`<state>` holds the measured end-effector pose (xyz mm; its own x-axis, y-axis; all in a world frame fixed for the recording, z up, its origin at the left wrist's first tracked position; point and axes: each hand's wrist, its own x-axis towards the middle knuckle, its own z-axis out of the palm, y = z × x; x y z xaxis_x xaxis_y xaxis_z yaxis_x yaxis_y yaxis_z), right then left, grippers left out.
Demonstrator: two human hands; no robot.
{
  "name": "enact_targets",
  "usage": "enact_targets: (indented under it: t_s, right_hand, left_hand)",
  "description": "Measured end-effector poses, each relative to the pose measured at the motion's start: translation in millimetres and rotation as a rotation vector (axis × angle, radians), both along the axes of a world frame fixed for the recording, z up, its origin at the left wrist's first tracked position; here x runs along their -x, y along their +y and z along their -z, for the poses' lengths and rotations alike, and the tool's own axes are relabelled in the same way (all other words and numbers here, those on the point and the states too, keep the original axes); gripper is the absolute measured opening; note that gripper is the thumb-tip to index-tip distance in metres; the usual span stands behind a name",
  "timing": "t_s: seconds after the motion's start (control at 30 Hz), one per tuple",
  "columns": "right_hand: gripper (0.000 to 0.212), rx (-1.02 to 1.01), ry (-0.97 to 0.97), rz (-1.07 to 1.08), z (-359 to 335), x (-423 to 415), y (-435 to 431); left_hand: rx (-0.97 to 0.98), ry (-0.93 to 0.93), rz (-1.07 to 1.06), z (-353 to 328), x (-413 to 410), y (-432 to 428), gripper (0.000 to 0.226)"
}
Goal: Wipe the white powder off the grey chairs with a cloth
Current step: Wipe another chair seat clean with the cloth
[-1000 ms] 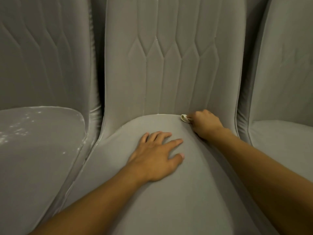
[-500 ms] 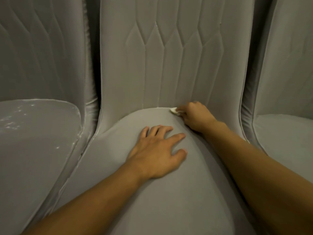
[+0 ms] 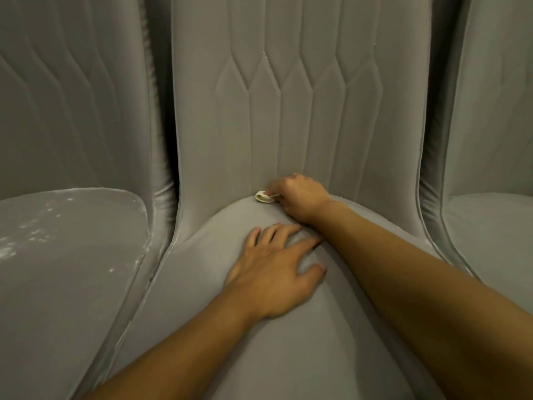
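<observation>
Snugly — cloth (image 3: pixel 264 197) in right hand (image 3: pixel 300 197), beyond left hand (image 3: pixel 274 272).

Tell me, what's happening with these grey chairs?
A person is wiping the middle chair. The right hand pinches a small white cloth at the crease where seat meets backrest, while the left hand rests flat on the seat. White powder speckles the seat of the left chair, not yet wiped.
</observation>
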<state>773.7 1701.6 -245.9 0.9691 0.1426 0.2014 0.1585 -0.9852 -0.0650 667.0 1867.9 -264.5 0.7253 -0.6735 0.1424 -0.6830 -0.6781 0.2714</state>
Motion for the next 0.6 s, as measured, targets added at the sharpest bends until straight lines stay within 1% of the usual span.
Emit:
enact_targets:
  t_s: [0.1, 0.2, 0.27, 0.37, 0.47, 0.6]
  right_hand:
    - [0.037, 0.048, -0.004, 0.123, -8, 22, -19]
    - [0.031, 0.201, -0.038, 0.247, -14, 44, -37]
    - [0.024, 0.258, -0.03, 0.32, -16, 58, -47]
    - [0.02, 0.23, 0.013, 0.387, -20, 76, -58]
    - [0.027, 0.152, 0.029, 0.434, -21, 97, -60]
    - [0.032, 0.113, 0.033, 0.475, -19, 133, -61]
  left_hand:
    - [-0.023, 0.02, -0.002, -2, 1, 0, 0.058]
    - [-0.034, 0.044, 0.001, -3, 1, 1, 0.058]
    - [-0.042, 0.05, 0.006, -4, 2, 1, 0.058]
    - [-0.04, 0.051, 0.001, -5, 3, 2, 0.057]
    - [-0.019, 0.049, -0.003, -3, 3, 3, 0.057]
    - [-0.016, 0.055, -0.005, -2, 3, 2, 0.059]
